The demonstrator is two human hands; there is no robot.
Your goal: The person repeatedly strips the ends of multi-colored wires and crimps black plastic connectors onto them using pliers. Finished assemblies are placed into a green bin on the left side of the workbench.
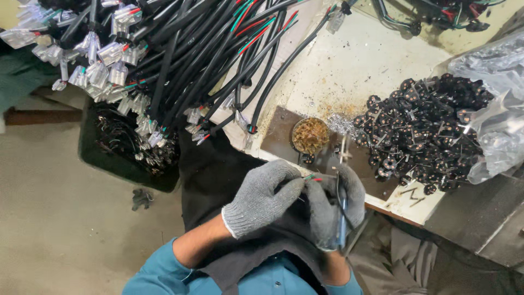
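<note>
My left hand (263,195), in a grey knit glove, pinches a cable end with thin red and green wires (311,177) sticking out between the fingertips. My right hand (333,207), also in a grey glove, meets it fingertip to fingertip and holds a slim metal tool (342,210) upright in the palm. Both hands hover over a dark cloth on my lap (218,175), just in front of the bench edge.
A thick bundle of black cables (202,49) with clear sleeved ends hangs off the white bench (349,65) at the upper left. A heap of small black plug parts (426,131) spills from a plastic bag (491,109). A round tin of brown scraps (310,135) sits nearby.
</note>
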